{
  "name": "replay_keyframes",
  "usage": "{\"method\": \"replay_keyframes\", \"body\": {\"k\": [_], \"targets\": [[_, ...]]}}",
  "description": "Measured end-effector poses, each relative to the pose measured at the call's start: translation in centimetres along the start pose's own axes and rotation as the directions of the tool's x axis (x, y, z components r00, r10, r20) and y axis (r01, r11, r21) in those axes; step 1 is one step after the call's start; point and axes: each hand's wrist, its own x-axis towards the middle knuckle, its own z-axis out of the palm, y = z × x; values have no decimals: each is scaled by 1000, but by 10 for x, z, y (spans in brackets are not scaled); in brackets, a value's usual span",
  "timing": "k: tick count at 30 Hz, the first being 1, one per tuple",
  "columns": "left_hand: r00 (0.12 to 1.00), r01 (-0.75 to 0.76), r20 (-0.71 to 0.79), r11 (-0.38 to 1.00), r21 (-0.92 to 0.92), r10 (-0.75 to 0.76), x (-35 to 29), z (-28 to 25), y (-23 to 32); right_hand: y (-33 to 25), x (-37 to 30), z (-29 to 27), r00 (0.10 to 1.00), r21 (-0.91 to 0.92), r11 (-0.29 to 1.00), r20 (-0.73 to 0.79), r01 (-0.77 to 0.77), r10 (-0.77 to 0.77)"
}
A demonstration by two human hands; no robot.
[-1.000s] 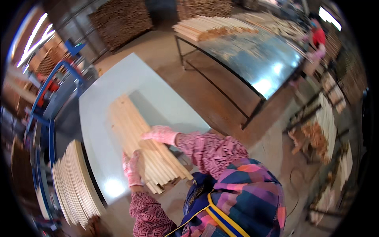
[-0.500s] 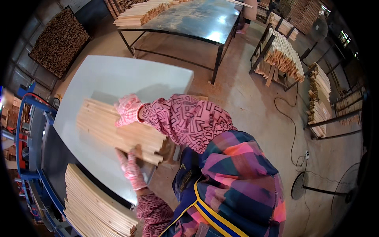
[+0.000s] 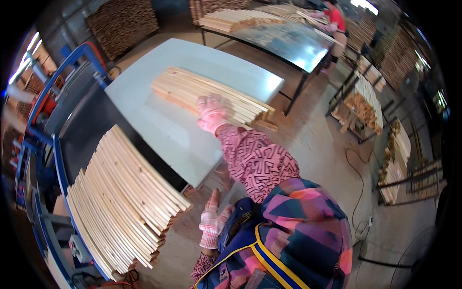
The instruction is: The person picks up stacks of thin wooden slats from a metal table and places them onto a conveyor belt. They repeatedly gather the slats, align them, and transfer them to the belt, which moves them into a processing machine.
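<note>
A group of pale wooden strips (image 3: 187, 85) lies side by side on a light grey tabletop (image 3: 149, 111), their right ends reaching past its right edge. My right hand (image 3: 214, 113), in a pink-and-white knitted glove, rests on the near side of these strips with its fingers laid flat over them; it is slightly blurred. Close to my body, my left hand (image 3: 214, 220), gloved alike, hovers off the near corner of the tabletop. Its fingers are apart and hold nothing. A larger row of wooden strips (image 3: 122, 197) lies on the dark machine bed to the left.
A blue-framed machine (image 3: 57, 139) with a black bed (image 3: 103, 115) borders the tabletop. Beyond stands a metal table (image 3: 284, 41) with stacked strips, where a person in red (image 3: 335, 21) works. Racks of wood (image 3: 363, 103) and a floor cable (image 3: 353, 192) lie to the right.
The view has turned left. The strips on the tabletop have shifted toward its far side, my right hand staying on them. My left hand has come away from them, back toward my body.
</note>
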Motion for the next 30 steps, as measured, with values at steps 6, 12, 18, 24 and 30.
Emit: {"method": "replay_keyframes", "body": {"k": [6, 12, 18, 24, 30], "targets": [[999, -52, 16, 992, 112, 51, -21, -16, 27, -15, 1, 26, 997, -126, 992, -78, -3, -7], [981, -192, 73, 920, 341, 178, -6, -32, 51, -24, -5, -24, 971, 39, 994, 213, 107, -113], [946, -304, 78, 773, 557, 315, 29, -36, 55, -30, 44, -19, 928, -54, 994, 365, 96, -70], [944, -316, 72, 821, 475, 322, 41, -44, 58, -104, 30, -22, 862, 147, 946, 390, 290, -325], [800, -588, 167, 701, 403, 576, 60, -54, 69, -164, -11, -3, 839, 568, 800, 327, 193, -435]]}}
